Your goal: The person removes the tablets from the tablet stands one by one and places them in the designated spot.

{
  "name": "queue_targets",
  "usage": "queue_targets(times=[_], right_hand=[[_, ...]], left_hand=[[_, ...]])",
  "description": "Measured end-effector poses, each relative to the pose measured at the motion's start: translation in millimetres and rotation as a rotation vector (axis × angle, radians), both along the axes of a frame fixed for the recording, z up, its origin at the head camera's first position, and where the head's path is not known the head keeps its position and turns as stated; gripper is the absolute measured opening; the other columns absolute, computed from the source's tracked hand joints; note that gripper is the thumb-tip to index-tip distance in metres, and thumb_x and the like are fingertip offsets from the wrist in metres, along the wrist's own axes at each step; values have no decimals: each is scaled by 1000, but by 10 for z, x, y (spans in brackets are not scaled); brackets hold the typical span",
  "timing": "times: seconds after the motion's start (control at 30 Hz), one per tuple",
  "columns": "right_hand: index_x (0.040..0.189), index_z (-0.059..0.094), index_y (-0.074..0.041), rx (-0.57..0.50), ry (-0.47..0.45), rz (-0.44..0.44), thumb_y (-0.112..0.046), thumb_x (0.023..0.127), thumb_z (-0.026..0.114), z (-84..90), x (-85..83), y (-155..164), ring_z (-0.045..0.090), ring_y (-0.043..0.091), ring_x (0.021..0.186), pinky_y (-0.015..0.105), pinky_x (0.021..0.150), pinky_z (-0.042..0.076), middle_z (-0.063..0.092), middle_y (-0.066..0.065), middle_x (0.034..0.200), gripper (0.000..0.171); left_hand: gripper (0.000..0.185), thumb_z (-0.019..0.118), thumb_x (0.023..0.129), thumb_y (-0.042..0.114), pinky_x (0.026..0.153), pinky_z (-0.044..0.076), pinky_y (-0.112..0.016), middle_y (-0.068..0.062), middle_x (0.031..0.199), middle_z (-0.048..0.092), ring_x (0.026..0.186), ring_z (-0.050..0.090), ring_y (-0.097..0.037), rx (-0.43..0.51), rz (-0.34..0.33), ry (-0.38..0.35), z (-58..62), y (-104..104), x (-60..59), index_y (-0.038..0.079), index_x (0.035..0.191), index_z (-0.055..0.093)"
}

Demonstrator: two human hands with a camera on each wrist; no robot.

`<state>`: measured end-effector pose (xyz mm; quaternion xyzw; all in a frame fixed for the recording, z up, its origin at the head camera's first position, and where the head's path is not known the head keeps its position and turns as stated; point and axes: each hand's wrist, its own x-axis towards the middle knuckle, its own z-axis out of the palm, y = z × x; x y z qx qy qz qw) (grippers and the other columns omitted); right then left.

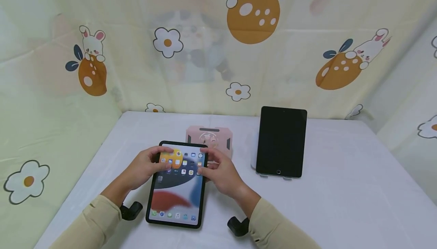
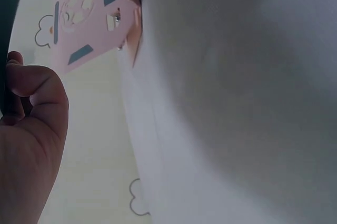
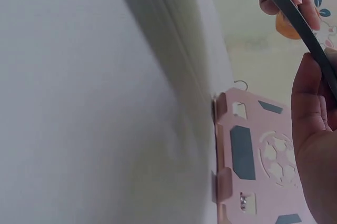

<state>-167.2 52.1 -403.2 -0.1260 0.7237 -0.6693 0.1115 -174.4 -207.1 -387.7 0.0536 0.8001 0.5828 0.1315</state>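
Lit tablet point(image 1: 177, 184): held near the front edge of the table point(image 1: 341, 203), its far end raised, screen on with app icons shown.
Left hand point(image 1: 145, 167): clasped on the lit tablet's upper left edge, fingers curled over the screen.
Right hand point(image 1: 222, 175): clasped on the upper right edge.
Pink stand point(image 1: 213, 139): placed just behind the lit tablet, toward the table's back edge.
Dark tablet point(image 1: 281, 141): propped upright at the right of the pink stand, screen off.

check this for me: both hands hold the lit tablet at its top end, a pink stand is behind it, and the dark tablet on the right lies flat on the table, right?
Not quite: the dark tablet stands propped upright, as the head view shows. The rest holds.
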Motion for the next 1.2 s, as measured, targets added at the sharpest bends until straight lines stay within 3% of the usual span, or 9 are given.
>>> queue_targets(times=[0.33,0.9,1.2], right_hand=[[141,54,-7,1,-25,5,-4,90,72,-138,16,-117,69,22,87,36,73,59,57,15,118,54],[137,59,-13,48,-89,-2,-4,87,76,-259,-75,-387,66,19,78,34,67,58,55,13,120,54],[137,59,-13,61,-86,-3,-6,87,76,-279,-133,-471,64,20,82,33,65,58,55,14,121,54]], left_hand=[[42,71,93,10,78,56,-33,-21,120,58,100,58,-29,-3,-46,-22,-61,-126,0,2,131,56],[45,71,92,12,77,54,-33,-21,121,59,99,58,-28,-70,6,-55,-230,-383,-67,1,134,56],[47,70,93,13,82,52,-31,-24,129,54,107,55,-31,-105,-10,-53,-228,-463,-127,0,136,55]])
